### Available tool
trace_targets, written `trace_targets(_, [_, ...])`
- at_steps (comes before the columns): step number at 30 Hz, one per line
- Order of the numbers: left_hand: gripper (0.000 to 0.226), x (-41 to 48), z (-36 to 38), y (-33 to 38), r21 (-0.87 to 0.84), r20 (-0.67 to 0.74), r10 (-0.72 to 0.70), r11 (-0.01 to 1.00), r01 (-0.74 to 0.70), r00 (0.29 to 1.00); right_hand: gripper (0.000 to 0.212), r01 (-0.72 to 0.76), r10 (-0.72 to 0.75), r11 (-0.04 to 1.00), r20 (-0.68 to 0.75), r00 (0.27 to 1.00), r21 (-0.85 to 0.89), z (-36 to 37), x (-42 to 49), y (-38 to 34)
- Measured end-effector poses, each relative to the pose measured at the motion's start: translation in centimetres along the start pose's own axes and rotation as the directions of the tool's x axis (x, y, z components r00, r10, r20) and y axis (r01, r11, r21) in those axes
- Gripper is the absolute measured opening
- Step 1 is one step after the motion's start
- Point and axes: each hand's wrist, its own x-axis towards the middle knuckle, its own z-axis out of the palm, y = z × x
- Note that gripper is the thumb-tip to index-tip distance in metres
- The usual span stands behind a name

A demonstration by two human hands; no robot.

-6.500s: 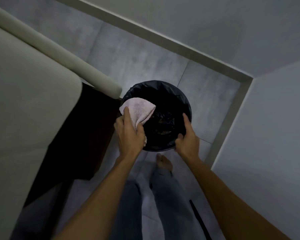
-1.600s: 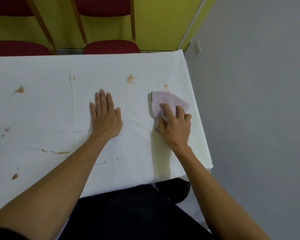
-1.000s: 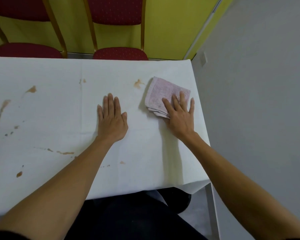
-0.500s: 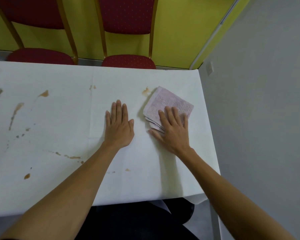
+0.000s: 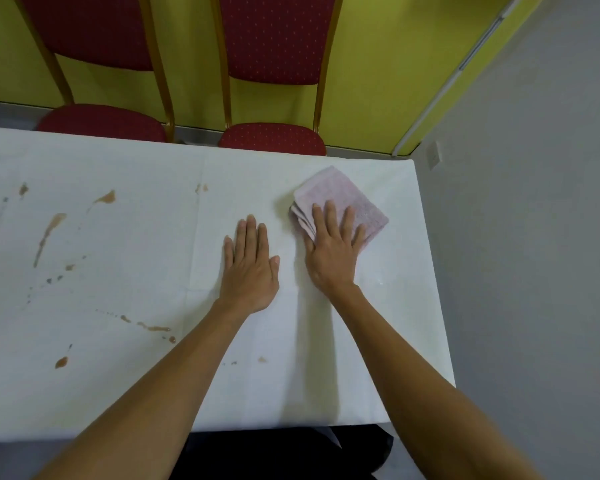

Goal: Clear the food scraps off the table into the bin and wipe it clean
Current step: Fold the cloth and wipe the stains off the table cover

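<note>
Right hand [image 5: 331, 258] pressing flat, fingers spread, on pink cloth [image 5: 343, 199]; left hand [image 5: 250, 271] lying open, empty, on stained bench [image 5: 118, 237].

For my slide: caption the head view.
Right hand presses a pink cloth onto the stained white table; left hand lies flat.

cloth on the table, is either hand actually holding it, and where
Neither grips it. The right hand lies flat with open fingers pressing the near part of the folded pink cloth onto the table. The left hand rests flat, empty.

Right hand [image 5: 331, 252] flat on pink cloth [image 5: 340, 200] (folded), stained white table [image 5: 118, 237].
</note>
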Motion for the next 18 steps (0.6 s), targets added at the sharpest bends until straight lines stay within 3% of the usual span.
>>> trace_targets(4, [0.065,0.1,-0.4,0.0,-0.07,-0.011,-0.015,0.997,0.015,1.0,0.056,0.171,-0.17,0.985,-0.038,0.985,-0.001,-0.3,-3.7,2.9])
trace_targets(9, [0.064,0.4,-0.7,-2.2,-0.067,-0.105,-0.147,0.988,0.141,0.984,0.064,-0.043,0.044,0.997,0.014,0.999,-0.056,-1.0,-1.2,3.8])
trace_targets(12, [0.064,0.1,-0.6,-3.6,-0.042,-0.127,-0.174,0.984,0.17,0.976,0.06,-0.068,0.068,0.998,0.026,0.997,-0.01,-1.1,1.7,1.0])
trace_targets(18, [0.063,0.2,-0.2,-3.6,-0.031,-0.152,-0.167,0.986,0.164,0.974,0.06,0.215,-0.214,0.976,-0.035,0.976,0.023,-0.2,1.3,-2.3])
